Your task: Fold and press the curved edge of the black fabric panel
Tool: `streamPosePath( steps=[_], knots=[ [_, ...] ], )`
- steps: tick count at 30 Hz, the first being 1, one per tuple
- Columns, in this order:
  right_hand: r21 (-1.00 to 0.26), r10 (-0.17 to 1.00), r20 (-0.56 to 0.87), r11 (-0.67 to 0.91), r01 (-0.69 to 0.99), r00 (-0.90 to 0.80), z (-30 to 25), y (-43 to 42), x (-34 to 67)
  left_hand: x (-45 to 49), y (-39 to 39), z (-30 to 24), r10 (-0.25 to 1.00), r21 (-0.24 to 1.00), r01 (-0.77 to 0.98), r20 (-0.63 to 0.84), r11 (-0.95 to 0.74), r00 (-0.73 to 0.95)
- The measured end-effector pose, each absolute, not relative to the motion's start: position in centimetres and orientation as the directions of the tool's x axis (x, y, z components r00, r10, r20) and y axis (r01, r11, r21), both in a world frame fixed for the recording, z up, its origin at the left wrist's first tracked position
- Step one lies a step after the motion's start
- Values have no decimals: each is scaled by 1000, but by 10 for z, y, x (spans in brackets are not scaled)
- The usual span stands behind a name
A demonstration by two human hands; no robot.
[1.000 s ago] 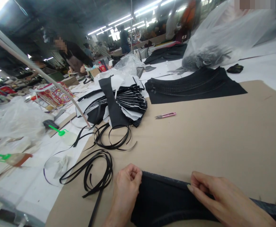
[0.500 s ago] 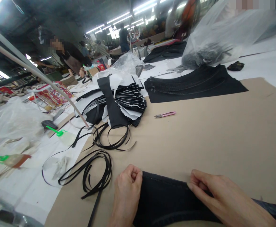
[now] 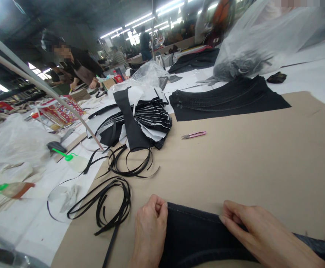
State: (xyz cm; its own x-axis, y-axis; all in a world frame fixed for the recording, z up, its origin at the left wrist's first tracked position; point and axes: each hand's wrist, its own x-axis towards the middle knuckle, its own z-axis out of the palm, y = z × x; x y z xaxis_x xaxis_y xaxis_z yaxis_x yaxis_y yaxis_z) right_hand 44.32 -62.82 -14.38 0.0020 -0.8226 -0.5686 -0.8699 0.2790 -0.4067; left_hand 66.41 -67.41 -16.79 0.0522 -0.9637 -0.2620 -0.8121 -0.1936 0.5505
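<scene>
A black fabric piece [image 3: 196, 234] with a stitched upper edge is stretched between my two hands at the bottom of the view. My left hand [image 3: 150, 227] pinches its upper left corner. Further along the same edge, my right hand [image 3: 253, 225] grips the cloth between thumb and fingers. The fabric's lower part runs out of the picture. Left of my left hand lies a loose coil of black strip [image 3: 126, 201], and a second black coil [image 3: 130, 173] sits just beyond it. Pink-handled thread snips [image 3: 193, 135] rest on the brown paper [image 3: 263, 156] ahead of my hands.
A fanned stack of black and white pieces [image 3: 154, 123] lies ahead, with a stitched black panel [image 3: 229, 98] to its right. Clear plastic bag [image 3: 240, 48] stands behind. Two green-tipped oil bottles [image 3: 76, 162] lie left, near a slanting pole [image 3: 53, 95]. A co-worker [image 3: 81, 69] stands across the table.
My hands keep the same grip on the black fabric, almost unmoved. The view has shifted very slightly. Across the table, the co-worker has moved a little, and another person shows more beside them.
</scene>
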Motion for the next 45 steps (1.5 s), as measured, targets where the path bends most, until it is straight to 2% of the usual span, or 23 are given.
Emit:
streamPosePath(
  steps=[6,10,12,17,20,25,31,36,45],
  knots=[
    [-390,-815,-580,281,-877,-4,-141,-633,446,663,-673,-168,-961,536,-821,-270,-195,52],
    [-407,-844,-537,259,-876,1,-145,-630,443,663,-671,-169,-964,537,-822,-261,-189,51],
    [-436,-879,-477,243,-866,-7,-151,-627,442,663,-672,-169,-963,538,-821,-262,-193,54],
    [-507,-973,-204,199,-838,-108,-168,-622,442,661,-673,-169,-965,525,-831,-256,-182,50],
    [-489,-976,-152,212,-846,-157,-173,-621,444,661,-672,-171,-968,528,-832,-245,-172,44],
    [-465,-973,-189,207,-861,-132,-169,-624,443,662,-669,-174,-968,539,-824,-246,-174,44],
    [-435,-906,-422,212,-875,-10,-161,-627,437,657,-670,-175,-967,487,-856,-250,-172,52],
    [-464,-920,-392,186,-866,13,-167,-625,433,652,-670,-177,-973,460,-873,-219,-164,68],
    [-414,-914,-405,168,-895,16,-173,-625,430,651,-675,-176,-937,377,-903,-342,-205,70]
  ],
)
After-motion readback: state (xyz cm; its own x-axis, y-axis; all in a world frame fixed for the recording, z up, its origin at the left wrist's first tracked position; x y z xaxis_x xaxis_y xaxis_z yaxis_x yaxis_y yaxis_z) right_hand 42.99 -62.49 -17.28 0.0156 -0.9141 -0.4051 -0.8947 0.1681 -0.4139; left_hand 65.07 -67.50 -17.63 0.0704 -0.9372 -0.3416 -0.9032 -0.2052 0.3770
